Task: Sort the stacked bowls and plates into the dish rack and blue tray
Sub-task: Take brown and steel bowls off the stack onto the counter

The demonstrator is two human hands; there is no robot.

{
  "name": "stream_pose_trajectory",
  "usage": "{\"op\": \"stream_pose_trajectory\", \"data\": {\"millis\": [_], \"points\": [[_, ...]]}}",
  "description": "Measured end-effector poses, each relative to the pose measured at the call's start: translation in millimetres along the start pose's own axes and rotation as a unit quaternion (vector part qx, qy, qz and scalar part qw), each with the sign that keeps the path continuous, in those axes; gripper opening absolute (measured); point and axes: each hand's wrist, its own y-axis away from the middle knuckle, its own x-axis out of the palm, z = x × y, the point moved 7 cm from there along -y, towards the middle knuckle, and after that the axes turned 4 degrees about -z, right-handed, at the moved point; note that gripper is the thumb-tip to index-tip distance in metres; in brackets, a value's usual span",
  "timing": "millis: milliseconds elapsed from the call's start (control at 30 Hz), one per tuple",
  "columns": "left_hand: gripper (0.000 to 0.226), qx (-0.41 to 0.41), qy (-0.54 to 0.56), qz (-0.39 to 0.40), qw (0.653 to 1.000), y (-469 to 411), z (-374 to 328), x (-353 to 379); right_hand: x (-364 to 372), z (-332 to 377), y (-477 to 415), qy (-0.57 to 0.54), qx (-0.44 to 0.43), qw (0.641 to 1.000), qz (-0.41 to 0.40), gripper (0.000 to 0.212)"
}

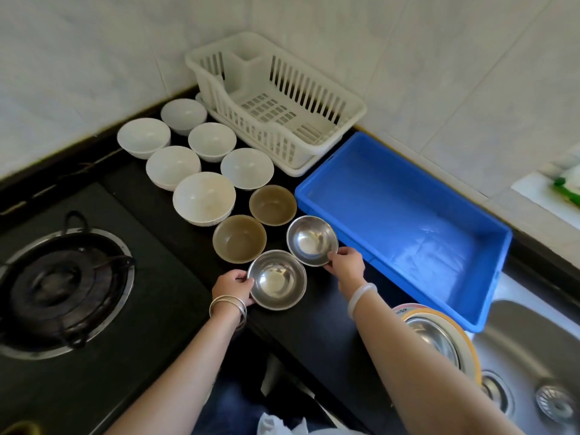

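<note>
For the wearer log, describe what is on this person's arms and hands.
No sleeves or gloves show. Behind the left hand the wrist bears a stack of thin silver bangles; behind the right hand, one thick, pale, translucent bangle.

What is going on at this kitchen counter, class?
A person is sorting dishes. The left hand grips the nearer steel bowl by its rim, and the right hand grips the farther steel bowl. Six white bowls and two brown bowls sit spread out on the black counter. The dish rack and blue tray hold nothing yet. Stacked plates wait by the sink.
</note>
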Motion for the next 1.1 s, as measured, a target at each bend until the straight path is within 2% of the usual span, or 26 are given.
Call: {"op": "stream_pose_trajectory", "data": {"millis": [400, 700, 900, 1100], "points": [[0.008, 0.01, -0.001, -0.029, 1.0, 0, -3, -8, 8, 1, 3, -0.029, -0.004, 0.999, 0.018, 0.015], [0.022, 0.059, -0.065, -0.046, 0.995, 8, -14, -14, 0, 0, 10, 0.018, -0.021, 0.998, 0.048, 0.025], [0.028, 0.15, -0.192, -0.073, 0.967, 35, -37, -20, -31, 22, 35, 0.156, -0.152, 0.976, 0.025, 0.031], [0.024, 0.236, -0.207, -0.025, 0.949, 73, -60, 21, -106, 31, 70, 0.227, -0.248, 0.941, -0.052, 0.017]]}}
